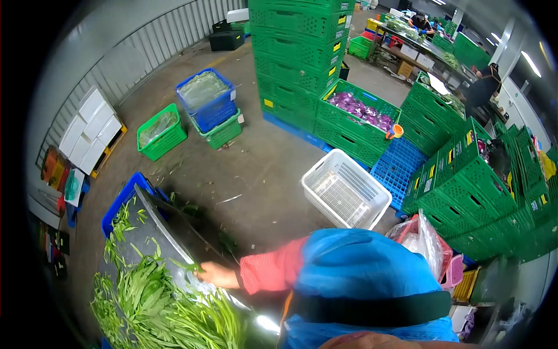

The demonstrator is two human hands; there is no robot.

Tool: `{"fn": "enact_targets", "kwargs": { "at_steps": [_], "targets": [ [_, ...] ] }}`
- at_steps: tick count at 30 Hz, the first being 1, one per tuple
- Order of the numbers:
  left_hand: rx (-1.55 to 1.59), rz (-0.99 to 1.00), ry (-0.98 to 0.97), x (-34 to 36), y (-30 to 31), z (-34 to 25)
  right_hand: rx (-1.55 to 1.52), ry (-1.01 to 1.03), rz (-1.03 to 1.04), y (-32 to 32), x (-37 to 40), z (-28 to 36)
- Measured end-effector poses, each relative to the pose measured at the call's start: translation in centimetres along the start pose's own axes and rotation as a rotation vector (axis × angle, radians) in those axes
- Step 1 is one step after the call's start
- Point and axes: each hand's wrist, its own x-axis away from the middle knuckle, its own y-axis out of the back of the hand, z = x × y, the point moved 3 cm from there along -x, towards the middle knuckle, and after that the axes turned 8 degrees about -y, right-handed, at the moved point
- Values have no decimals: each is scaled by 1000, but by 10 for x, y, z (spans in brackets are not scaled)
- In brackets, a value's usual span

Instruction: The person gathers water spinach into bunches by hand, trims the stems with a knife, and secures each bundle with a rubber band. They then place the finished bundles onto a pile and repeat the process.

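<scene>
My left hand reaches out from a red-and-white sleeve over the edge of a dark table. Its fingers are closed round a few green leafy stems, which point to the left. Just below the hand lies a large pile of leafy greens, its pale stems towards my body. Loose leaves are strewn along the far part of the table. My right hand does not show in the picture.
A white crate stands on the floor ahead. Beyond it are stacked green crates, some with purple vegetables. Blue crate and green crate stand further left. Two people are at the far right.
</scene>
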Motion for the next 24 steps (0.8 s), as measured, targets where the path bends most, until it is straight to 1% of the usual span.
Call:
{"fn": "enact_targets", "kwargs": {
  "at_steps": [1,3,5,7,9,10,11,13,14,15,17,18,19,20,21,22,23,24],
  "targets": [
    [0,2,-1,-2,-1,0,-5,-13,-43,7,-7,5],
    [9,-2,-1,-5,-2,0,-42,-46,1,14,-2,27],
    [20,3,-1,-7,-3,0,-54,-67,100,11,3,31],
    [32,-2,-4,-6,-3,-1,46,-60,250,3,6,22],
    [46,-14,0,-6,-2,0,284,31,338,-5,13,13],
    [52,-22,0,-5,-1,0,374,94,334,-6,30,30],
    [67,-34,3,-3,1,2,485,58,384,-7,34,34],
    [108,-67,15,6,9,8,589,195,385,-12,25,19],
    [133,-101,31,15,15,14,603,295,338,-17,34,38],
    [166,-153,61,30,25,21,475,-74,450,-15,43,42],
    [247,-280,118,72,45,33,433,-168,503,-23,41,39],
    [289,-351,142,95,55,35,537,-89,562,-29,41,41],
    [283,-402,154,115,64,32,502,-38,654,-33,53,55],
    [223,-455,165,133,72,18,484,-22,711,-40,54,59],
    [-128,-391,211,140,82,6,451,-14,756,-47,60,63],
    [-156,-496,208,144,88,-16,402,-29,789,-55,66,67],
    [-221,-569,332,168,99,-7,335,-59,808,-61,78,73],
    [-338,-610,438,186,108,-14,232,-70,833,-65,87,79]
  ]
}}
